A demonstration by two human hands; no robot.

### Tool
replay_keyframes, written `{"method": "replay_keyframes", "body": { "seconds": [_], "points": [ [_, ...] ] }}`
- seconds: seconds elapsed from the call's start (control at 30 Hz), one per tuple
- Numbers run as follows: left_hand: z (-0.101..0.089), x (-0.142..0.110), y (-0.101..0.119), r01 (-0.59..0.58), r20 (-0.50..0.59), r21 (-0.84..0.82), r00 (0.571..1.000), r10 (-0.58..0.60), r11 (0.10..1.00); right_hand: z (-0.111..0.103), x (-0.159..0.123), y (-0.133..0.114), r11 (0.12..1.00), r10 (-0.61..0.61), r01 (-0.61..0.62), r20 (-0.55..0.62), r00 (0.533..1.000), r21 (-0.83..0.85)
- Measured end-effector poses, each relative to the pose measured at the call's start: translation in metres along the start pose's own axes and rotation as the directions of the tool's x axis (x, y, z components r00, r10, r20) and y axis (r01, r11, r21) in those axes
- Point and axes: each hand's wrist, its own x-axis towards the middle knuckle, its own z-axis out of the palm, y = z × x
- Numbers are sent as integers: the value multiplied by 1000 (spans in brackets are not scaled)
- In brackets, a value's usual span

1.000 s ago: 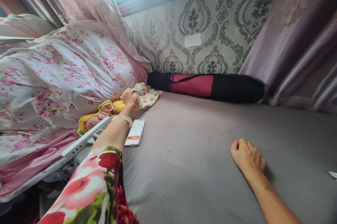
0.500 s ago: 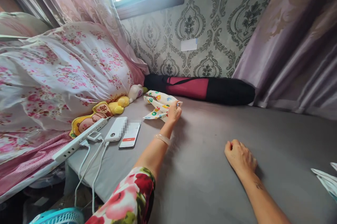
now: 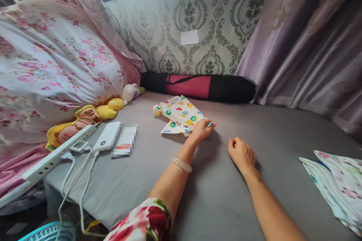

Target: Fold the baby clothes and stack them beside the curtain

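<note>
My left hand [image 3: 203, 128] is closed on the right end of a white cloth [image 3: 183, 112] printed with small green, yellow, red and blue figures. Loosely spread, the cloth lies crumpled on the grey sheet [image 3: 158, 173], and its far left end is bunched up. A bit of blue and white shows at my fingertips. Lower to the right, my right hand [image 3: 242, 154] rests on the sheet with its fingers curled in, apart from the cloth. Nothing shows in it, though the palm side is hidden.
Left lie a power strip [image 3: 60, 150], a white power bank [image 3: 107, 136] with cables, a partly blurred phone [image 3: 125, 142] and plush toys [image 3: 106, 109]. A black and red long bag [image 3: 188, 86] lies along the wall. Folded printed cloths [image 3: 333, 184] are at right.
My left hand has drawn the cloth to the right and nearer, turning it so more of its print shows. The view has shifted right, bringing more folded cloths in. My right hand stays curled.
</note>
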Motion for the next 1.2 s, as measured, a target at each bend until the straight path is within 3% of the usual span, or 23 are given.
{"method": "replay_keyframes", "body": {
  "seconds": [0.13, 0.27, 0.4, 0.53, 0.7, 0.87, 1.03, 1.13, 1.2],
  "points": [
    [-9, -12, 17, 85, 208, -232, 977, -36, 969, 4, 8, 5, 916, -141, 195, -173, 975, 351],
    [-24, -23, 43, 185, 366, -461, 931, -4, 868, -1, 12, 0, 726, -335, 459, -320, 886, 512],
    [-36, -31, 63, 268, 456, -547, 890, 13, 793, -11, 8, -10, 585, -515, 606, -330, 791, 540],
    [-43, -31, 65, 284, 483, -582, 875, 43, 762, -17, 1, -17, 491, -607, 607, -254, 753, 625],
    [-48, -28, 60, 290, 454, -667, 888, 66, 687, -16, -3, -22, 493, -547, 456, -144, 825, 741],
    [-53, -28, 60, 267, 384, -640, 923, -1, 721, -21, 4, -15, 644, -393, 355, -105, 914, 677],
    [-53, -25, 59, 223, 244, -654, 967, -78, 722, -62, 8, -8, 723, -244, 337, -234, 941, 603],
    [-54, -26, 61, 217, 212, -670, 972, -97, 710, -96, -4, -14, 668, -222, 325, -237, 946, 670],
    [-55, -27, 65, 213, 211, -682, 973, -91, 700, -119, -17, -18, 589, -224, 280, -179, 958, 758]
  ]
}}
